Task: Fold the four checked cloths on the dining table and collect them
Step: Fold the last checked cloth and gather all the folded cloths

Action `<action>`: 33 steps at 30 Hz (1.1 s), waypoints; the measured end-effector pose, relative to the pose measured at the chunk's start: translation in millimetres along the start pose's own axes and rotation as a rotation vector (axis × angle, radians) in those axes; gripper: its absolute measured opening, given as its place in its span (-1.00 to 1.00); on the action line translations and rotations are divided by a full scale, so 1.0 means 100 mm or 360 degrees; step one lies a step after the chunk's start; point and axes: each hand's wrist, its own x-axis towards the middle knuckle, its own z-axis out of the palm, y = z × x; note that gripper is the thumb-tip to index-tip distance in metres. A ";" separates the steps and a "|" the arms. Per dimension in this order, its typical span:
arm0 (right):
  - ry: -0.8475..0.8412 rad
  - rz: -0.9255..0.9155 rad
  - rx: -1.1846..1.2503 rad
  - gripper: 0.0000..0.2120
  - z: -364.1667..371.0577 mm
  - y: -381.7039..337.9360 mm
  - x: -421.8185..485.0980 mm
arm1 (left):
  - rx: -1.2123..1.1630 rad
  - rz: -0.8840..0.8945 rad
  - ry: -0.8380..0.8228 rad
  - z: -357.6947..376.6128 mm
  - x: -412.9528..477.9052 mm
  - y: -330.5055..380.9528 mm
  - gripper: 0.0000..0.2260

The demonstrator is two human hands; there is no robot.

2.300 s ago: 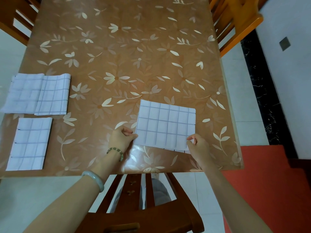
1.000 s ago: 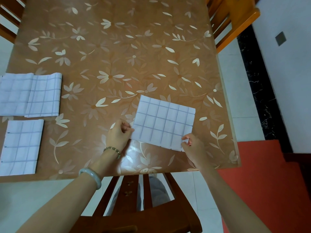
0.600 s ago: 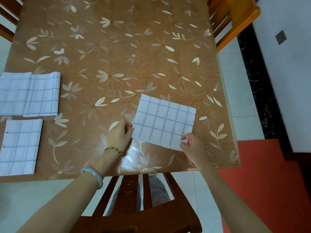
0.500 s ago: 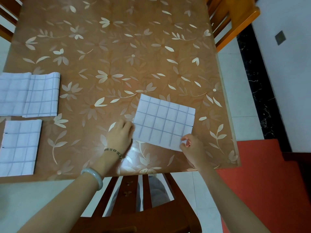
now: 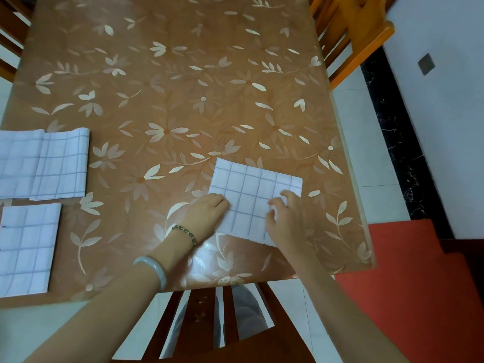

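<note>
**Pressing the fourth cloth flat before gathering**

Head view. The checked cloth [image 5: 251, 189] lay folded into a small rectangle, a little skewed, close to the near right corner of the tabletop [image 5: 183, 87]. The left grip [image 5: 207, 213] lay flat and slack, fingers straight, its tips touching the cloth's left edge and holding nothing. The right grip [image 5: 285, 218] was over the cloth's near right part with its fingers loosely spread and nothing visibly pinched. Whether its tips pressed the fabric could not be told. Along the left edge of the tabletop lay two folded cloths [image 5: 62, 163], one overlapping the other. A third folded cloth [image 5: 26, 247] sat by the near left corner, well apart from the one being worked.

All four looked folded, so the step in hand was probably the final smoothing before collection. It would go best with the left grip pinning the left edge flat while the right swept outward from the fold, so the layers could not creep. The tabletop's covering looked glossy, so pressing down would be safer than pushing sideways. For the lift, fingers should slide under the whole stack from the folded side with the thumb on top, so it did not fall open on the way to the left-edge cloths.
</note>
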 end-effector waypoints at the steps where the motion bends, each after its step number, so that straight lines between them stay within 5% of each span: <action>1: -0.0050 -0.0019 0.0104 -0.77 0.09 -0.11 0.11 | 0.0034 0.0005 -0.0031 0.00 0.05 0.00 -0.63; 6: -0.0262 -0.0237 0.0046 -0.64 0.56 -0.28 0.34 | 0.0140 0.0103 0.0024 0.05 0.24 -0.01 -0.71; 12: -0.0176 -0.0314 -0.0028 -0.63 0.59 -0.19 0.44 | 0.0039 0.0027 0.0141 0.29 0.50 -0.05 -0.91; 18: -0.0117 -0.0242 -0.0260 -0.54 0.65 -0.21 0.57 | -0.0062 -0.0031 0.0072 0.34 0.66 -0.05 -0.59; 25: -0.0210 -0.0205 -0.0501 -0.45 0.71 -0.06 0.55 | 0.0138 -0.0224 -0.0094 0.37 0.60 -0.09 -0.48; 33: -0.0210 0.0218 -0.0735 -0.30 0.35 0.64 0.41 | 0.0292 -0.0303 -0.0251 0.36 0.60 -0.15 -0.31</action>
